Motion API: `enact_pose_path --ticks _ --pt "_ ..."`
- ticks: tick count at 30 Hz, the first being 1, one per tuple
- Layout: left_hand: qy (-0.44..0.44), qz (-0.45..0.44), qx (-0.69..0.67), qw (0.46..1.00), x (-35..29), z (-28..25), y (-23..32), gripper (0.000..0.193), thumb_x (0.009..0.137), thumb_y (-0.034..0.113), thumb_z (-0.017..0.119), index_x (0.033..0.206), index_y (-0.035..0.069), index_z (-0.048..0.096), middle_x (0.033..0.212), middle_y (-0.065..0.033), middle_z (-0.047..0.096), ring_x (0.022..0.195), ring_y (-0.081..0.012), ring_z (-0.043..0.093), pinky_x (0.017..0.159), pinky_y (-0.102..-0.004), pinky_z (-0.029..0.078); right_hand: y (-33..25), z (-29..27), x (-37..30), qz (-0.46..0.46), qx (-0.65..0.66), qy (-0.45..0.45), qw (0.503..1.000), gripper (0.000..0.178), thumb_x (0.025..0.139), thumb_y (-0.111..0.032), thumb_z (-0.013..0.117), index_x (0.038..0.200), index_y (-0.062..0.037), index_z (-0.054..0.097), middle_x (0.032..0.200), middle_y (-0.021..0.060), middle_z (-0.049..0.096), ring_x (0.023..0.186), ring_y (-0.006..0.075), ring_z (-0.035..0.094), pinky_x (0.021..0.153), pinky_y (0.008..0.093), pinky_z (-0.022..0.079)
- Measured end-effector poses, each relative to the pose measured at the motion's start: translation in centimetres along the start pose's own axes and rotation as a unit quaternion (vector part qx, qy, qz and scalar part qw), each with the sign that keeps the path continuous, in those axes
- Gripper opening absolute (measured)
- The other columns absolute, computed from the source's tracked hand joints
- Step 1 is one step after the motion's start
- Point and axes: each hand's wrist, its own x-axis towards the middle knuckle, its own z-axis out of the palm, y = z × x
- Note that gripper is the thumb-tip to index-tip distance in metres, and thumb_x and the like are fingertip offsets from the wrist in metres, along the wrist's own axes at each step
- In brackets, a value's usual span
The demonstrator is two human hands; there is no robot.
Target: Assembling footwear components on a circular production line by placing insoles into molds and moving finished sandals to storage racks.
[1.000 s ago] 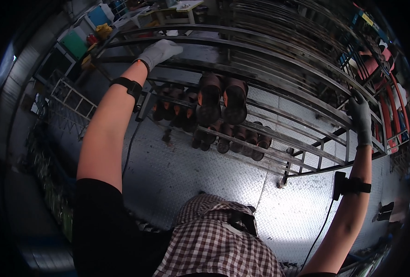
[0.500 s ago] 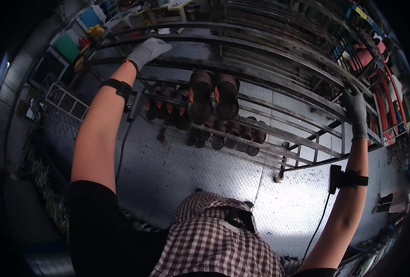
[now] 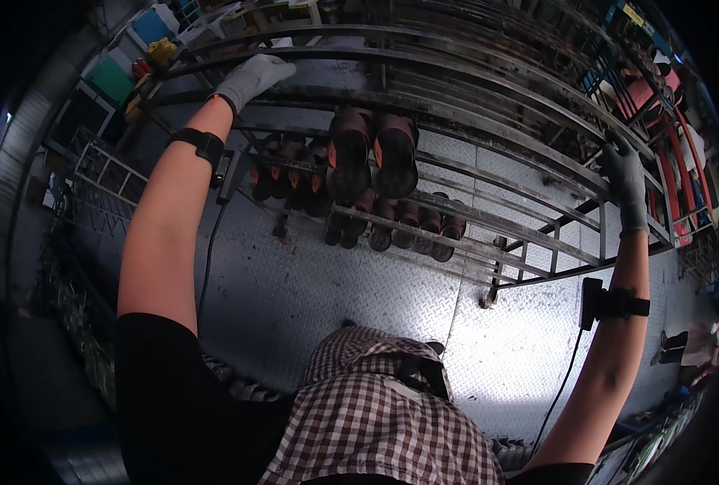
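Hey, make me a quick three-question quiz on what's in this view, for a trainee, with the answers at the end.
1. True or false: the left hand is bare.
2. Multiple choice: the right hand is near which part of the metal rack? A: its left end; B: its middle; C: its right end.
3. What bright colour shows on the two foremost dark shoes?

Key:
1. False; it wears a light grey glove.
2. C.
3. Orange.

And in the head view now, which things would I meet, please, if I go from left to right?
Green panel, left gloved hand, upper pair of dark shoes, right gloved hand, red rails.
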Motion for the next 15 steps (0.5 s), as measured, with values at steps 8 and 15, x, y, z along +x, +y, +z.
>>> enact_pose_path --ticks 8,15 --pt "-0.007 0.021 -0.011 1.000 0.42 0.07 -0.35 0.046 0.096 0.040 0.068 0.122 0.002 0.072 0.106 -0.0041 0.074 0.095 -0.0150 0.064 0.088 -0.0305 0.049 0.21 -0.27 0.01 -0.011 -0.019 0.005 1.000 0.053 0.091 -0.026 0.057 0.138 -0.0012 0.061 0.089 0.0108 0.073 0.080 0.0153 0.070 0.076 0.0313 0.053" --pt "-0.006 0.029 -0.010 1.000 0.22 0.07 -0.18 0.048 0.097 0.041 0.067 0.123 0.001 0.071 0.104 -0.0044 0.073 0.095 -0.0155 0.063 0.088 -0.0310 0.049 0.27 -0.23 0.04 -0.005 -0.025 0.002 1.000 0.050 0.092 -0.025 0.057 0.137 -0.0010 0.062 0.089 0.0105 0.073 0.080 0.0151 0.071 0.074 0.0309 0.054"
